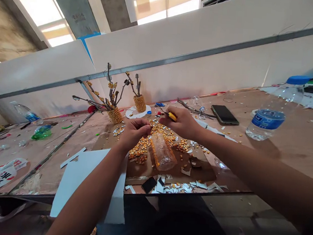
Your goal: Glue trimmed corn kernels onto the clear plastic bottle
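Two bare hands meet near the center of the frame, above loose corn kernels [140, 147] spread over a brown board [205, 171] on the tabletop [295, 162]. My right hand [183, 122] is closed around a yellow-handled tool [172, 116], its thin end angled toward the upper left. My left hand [133, 133] has its thumb and fingers drawn together in a pinch just beside it; whatever may be between those fingertips is too small to tell. Below the hands, right of center, a clear plastic cylinder [167, 158] lies on its side on the board, kernels lining its left edge. Toward the upper left of center stand two kernel-covered pots [115, 115] with dark branches [112, 91] rising from them, the one farther right on a white round base [129, 114]. A black phone [224, 114] lies right of center, and a clear bottle [267, 121] with a blue cap stands farther right. A white sheet [82, 177] reaches over the table edge at lower left, under my left forearm, while pale scraps [185, 187] line the edge at bottom center
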The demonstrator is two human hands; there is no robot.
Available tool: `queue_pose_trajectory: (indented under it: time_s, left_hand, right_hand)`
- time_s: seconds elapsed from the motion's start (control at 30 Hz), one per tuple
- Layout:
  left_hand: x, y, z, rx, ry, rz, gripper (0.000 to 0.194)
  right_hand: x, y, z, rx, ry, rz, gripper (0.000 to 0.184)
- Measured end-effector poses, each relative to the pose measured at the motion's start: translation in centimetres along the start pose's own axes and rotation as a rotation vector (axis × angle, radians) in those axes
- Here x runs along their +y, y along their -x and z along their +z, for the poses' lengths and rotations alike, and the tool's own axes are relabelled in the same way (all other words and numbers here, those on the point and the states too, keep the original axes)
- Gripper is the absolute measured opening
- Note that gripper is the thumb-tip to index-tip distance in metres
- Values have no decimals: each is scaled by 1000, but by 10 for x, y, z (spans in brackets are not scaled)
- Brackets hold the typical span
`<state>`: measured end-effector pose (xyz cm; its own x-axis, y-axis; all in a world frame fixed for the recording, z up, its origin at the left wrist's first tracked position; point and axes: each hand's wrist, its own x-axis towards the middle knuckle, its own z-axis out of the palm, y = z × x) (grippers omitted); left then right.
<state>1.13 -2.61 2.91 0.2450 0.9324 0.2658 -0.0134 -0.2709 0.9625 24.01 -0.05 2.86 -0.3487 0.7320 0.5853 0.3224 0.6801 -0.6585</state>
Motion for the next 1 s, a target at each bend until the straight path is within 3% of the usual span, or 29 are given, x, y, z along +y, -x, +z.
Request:
queue_pose_trajectory:
  time_s: [0.1,0.2,0.33,0.47,0.7,0.87,1.0]
  left_hand:
    - [-4,0,2,-37,-53,-10,36]
    - [-5,0,4,-75,-98,-19,37]
    - [-2,0,6,-98,-129,-24,40]
    - [-4,-1,3,-95,-141,-23,39]
    - [-12,-3,-1,-63,-145,-26,32]
    - [-16,-4,1,-52,-139,-34,31]
    - [-18,-7,0,-44,-123,-43,30]
  right_hand:
    - [-8,3,3,-28,-126,-146,36]
    - [-11,5,5,-83,-114,-244,29]
    - [-10,5,7,-156,-68,-225,23]
    - [-10,0,8,-172,-98,-118,15]
    - [-9,-17,-1,63,-216,271,36]
    - [-6,-25,-8,-147,-463,402,41]
    - [-3,-41,-15,-23,-723,523,35]
